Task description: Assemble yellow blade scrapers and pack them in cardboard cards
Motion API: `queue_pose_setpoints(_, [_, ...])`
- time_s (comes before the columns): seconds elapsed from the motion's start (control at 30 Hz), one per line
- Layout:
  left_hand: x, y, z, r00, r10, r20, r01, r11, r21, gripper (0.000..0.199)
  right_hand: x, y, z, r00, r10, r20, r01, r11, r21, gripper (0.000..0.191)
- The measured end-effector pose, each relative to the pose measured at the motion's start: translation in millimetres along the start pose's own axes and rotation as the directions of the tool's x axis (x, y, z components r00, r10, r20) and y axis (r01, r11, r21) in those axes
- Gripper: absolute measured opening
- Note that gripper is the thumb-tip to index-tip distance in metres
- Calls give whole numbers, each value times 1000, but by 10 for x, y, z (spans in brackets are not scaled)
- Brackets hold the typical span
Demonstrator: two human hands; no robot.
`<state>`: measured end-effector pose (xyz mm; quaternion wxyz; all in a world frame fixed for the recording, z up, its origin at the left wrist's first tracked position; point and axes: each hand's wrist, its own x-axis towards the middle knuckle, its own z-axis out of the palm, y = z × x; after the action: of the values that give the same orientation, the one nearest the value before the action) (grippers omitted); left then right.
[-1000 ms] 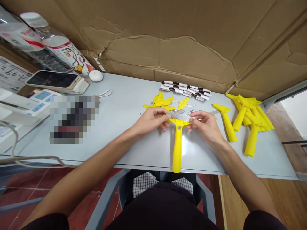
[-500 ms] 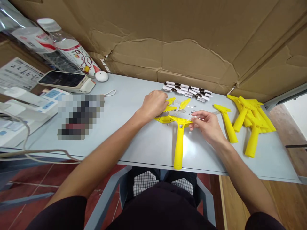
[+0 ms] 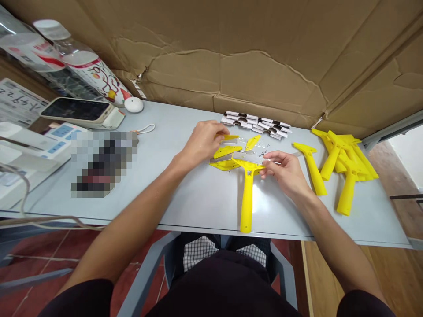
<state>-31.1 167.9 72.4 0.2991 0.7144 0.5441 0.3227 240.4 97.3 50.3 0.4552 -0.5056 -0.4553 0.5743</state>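
Observation:
A yellow-handled scraper (image 3: 246,198) lies with its handle toward me and a flat metal blade (image 3: 246,156) across its head. My right hand (image 3: 286,171) pinches the right end of that head and blade between thumb and fingers. Just beyond, my left hand (image 3: 206,140) has its fingers closed on a slim yellow cover piece (image 3: 230,137); the fingers partly hide it. More yellow cover pieces (image 3: 227,152) and metal blades lie in a loose pile under and beside the left hand. Small screws (image 3: 263,153) are scattered near my right fingertips.
White folded card sleeves (image 3: 239,119) lie against the cardboard wall. Several yellow scraper handles (image 3: 346,193) are heaped at the right. On the left are a phone (image 3: 76,109), bottles (image 3: 89,66), a white rounded case (image 3: 134,105), a power strip (image 3: 62,138) and a blurred-out item (image 3: 105,163).
My left hand has drawn slightly back and left with the yellow cover piece, uncovering more of the pile. My right hand and the scraper stay in place. The view has shifted a little.

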Motion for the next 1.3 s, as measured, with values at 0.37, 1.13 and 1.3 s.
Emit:
queue_pose_setpoints(0.37, [-304, 328, 174, 985, 128, 112, -63, 886, -459, 20, -14, -19, 17, 1000, -4, -3, 4, 1000, 17, 31])
queue_pose_setpoints(1.13, [-310, 212, 380, 935, 42, 351, 163, 828, -536, 25, -14, -24, 20, 998, -27, 56, 27, 1000, 17, 30])
queue_pose_setpoints(1.3, [-320, 252, 366, 942, -16, 335, 202, 824, -529, 25, -35, -56, -7, 996, -39, 84, 35, 998, 54, 36])
